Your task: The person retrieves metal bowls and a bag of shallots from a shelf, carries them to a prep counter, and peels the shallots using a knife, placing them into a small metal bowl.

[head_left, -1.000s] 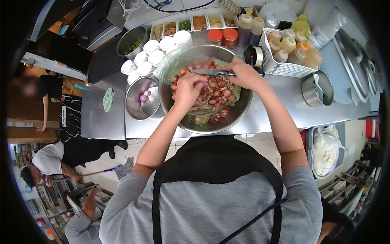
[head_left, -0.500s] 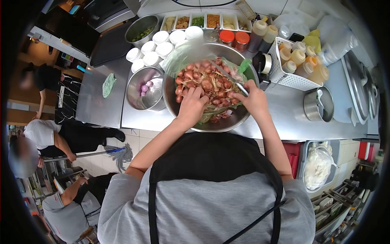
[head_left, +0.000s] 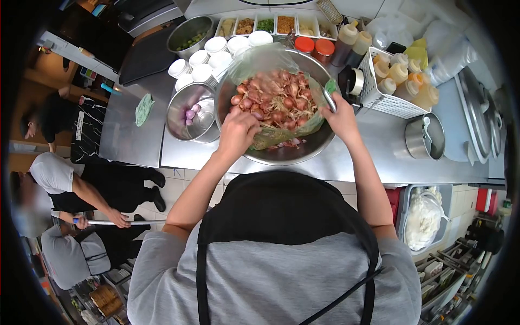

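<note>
A large steel bowl (head_left: 319, 146) holds a thin green plastic bag (head_left: 260, 60) full of reddish-brown shallots (head_left: 281, 97). My left hand (head_left: 237, 130) is at the bag's lower left edge, its fingers curled against the shallots; what they pinch, if anything, is hidden. In my right hand (head_left: 341, 115), at the bowl's right side, is the knife (head_left: 329, 101), its metal handle end showing and the blade hard to make out. Loose skins lie below the bag. Just left, a smaller steel bowl (head_left: 176, 122) contains several peeled purple shallots (head_left: 190, 114).
White cups (head_left: 218, 44), ingredient trays (head_left: 265, 25) and red-lidded jars (head_left: 324, 47) stand behind the bowl. To the right are a bottle basket (head_left: 398, 105) and a steel pot (head_left: 417, 142). A green cloth (head_left: 143, 110) lies left. Co-workers (head_left: 62, 179) stand at the lower left.
My left hand has moved left and down to the bag's edge. My right hand has shifted up and right with the knife, which no longer reaches across the shallots. A co-worker's mop handle has moved.
</note>
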Demonstrator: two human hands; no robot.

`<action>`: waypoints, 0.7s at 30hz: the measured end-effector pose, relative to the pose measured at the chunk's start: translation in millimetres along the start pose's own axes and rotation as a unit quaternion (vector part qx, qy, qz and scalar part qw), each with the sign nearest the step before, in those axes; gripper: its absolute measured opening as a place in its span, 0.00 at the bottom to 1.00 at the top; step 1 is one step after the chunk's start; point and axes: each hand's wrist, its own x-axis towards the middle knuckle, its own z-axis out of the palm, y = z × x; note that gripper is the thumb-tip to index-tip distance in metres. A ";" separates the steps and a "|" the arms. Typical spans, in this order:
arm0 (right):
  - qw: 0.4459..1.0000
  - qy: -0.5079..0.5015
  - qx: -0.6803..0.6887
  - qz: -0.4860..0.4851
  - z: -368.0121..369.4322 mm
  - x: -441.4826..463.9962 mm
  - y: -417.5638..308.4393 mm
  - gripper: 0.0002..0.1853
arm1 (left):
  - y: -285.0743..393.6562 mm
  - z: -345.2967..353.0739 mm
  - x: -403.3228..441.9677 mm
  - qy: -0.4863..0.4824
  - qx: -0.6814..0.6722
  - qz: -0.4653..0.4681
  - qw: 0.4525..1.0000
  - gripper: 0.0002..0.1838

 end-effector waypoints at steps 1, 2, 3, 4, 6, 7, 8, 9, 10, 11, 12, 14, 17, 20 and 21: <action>1.000 -0.001 -0.024 0.006 -1.1 -3.7 0.0 0.16 | -1.8 -0.8 -5.8 -0.023 0.007 0.005 1.000 0.06; 1.000 -0.003 -0.025 0.005 -2.0 -6.8 0.4 0.16 | -2.5 -2.8 -9.7 -0.022 0.007 0.004 1.000 0.06; 0.999 0.007 0.018 0.032 -2.7 -9.1 0.6 0.17 | -3.4 -4.9 -12.4 -0.062 -0.020 -0.003 0.998 0.06; 0.996 0.018 0.060 0.059 -3.8 -11.2 0.7 0.17 | -4.6 -6.7 -13.2 -0.100 -0.047 -0.008 0.994 0.07; 0.992 0.011 0.101 0.071 -4.2 -20.1 -2.6 0.16 | -12.2 -5.6 -7.5 -0.055 -0.054 -0.024 0.997 0.08; 0.983 0.006 0.169 0.074 -5.9 -26.5 -11.9 0.13 | -16.3 -5.2 -2.6 -0.012 -0.063 -0.039 0.997 0.09; 0.969 0.000 0.236 0.078 -8.0 -32.4 -20.4 0.11 | -18.0 -5.5 3.5 -0.010 -0.062 -0.039 0.997 0.09; 0.970 -0.027 0.227 0.087 -10.4 -36.4 -26.2 0.14 | -17.9 -5.1 11.0 0.005 -0.040 -0.022 0.999 0.09; 0.970 -0.027 0.228 0.086 -8.1 -38.6 -26.6 0.14 | -17.9 -4.1 18.1 0.019 -0.018 -0.004 1.000 0.10; 0.987 -0.006 0.157 0.016 -3.9 -40.6 -24.8 0.17 | -23.7 5.1 20.3 -0.018 -0.014 0.005 1.000 0.13; 0.995 0.016 0.084 -0.054 0.4 -43.1 -22.4 0.21 | -24.4 11.0 19.3 -0.018 -0.014 0.005 1.000 0.13; 0.996 0.010 0.065 -0.057 6.0 -50.9 -24.5 0.25 | -24.2 17.7 20.9 -0.060 0.004 0.005 0.998 0.16; 0.987 -0.063 0.149 -0.001 14.7 -68.9 -38.4 0.24 | -22.2 10.0 22.8 -0.024 -0.051 -0.044 0.997 0.17; 0.985 -0.113 0.128 -0.018 23.4 -80.9 -43.4 0.23 | -15.8 -0.2 22.7 -0.024 -0.233 -0.156 0.960 0.17; 0.981 -0.124 0.146 -0.017 26.8 -83.2 -43.3 0.22 | -17.3 2.7 19.8 -0.022 -0.287 -0.184 0.940 0.16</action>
